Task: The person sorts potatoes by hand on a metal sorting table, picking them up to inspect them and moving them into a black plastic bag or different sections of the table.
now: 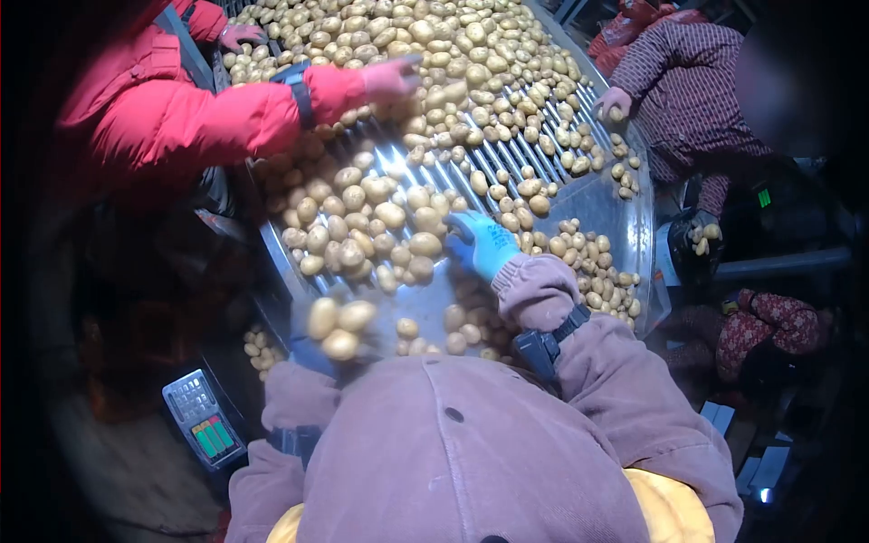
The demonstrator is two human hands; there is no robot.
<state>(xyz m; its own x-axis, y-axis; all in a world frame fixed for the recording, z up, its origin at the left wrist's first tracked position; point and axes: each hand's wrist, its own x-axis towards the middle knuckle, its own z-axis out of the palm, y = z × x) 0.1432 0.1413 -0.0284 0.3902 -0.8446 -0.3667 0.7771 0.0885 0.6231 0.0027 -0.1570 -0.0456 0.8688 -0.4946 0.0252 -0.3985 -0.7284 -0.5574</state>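
Note:
At the lower left, my left hand [312, 355], in a dark blue glove and smeared by motion, carries several potatoes [340, 344] above the metal chute's edge. My right hand [484, 242], in a light blue glove, reaches over the metal sorting table [593, 213]. Its fingers are apart and point left, beside a pile of potatoes [389, 214], with nothing visible in them. More potatoes [593, 271] lie right of my right wrist, and a few rest on the metal close to my body.
Metal rollers [507, 158] cross the table under heaped potatoes. A co-worker's red sleeve [208, 118] reaches in from the left, gloved hand over the heap. At right, a person in a checked jacket [683, 81] holds potatoes. A scale display [204, 419] stands lower left.

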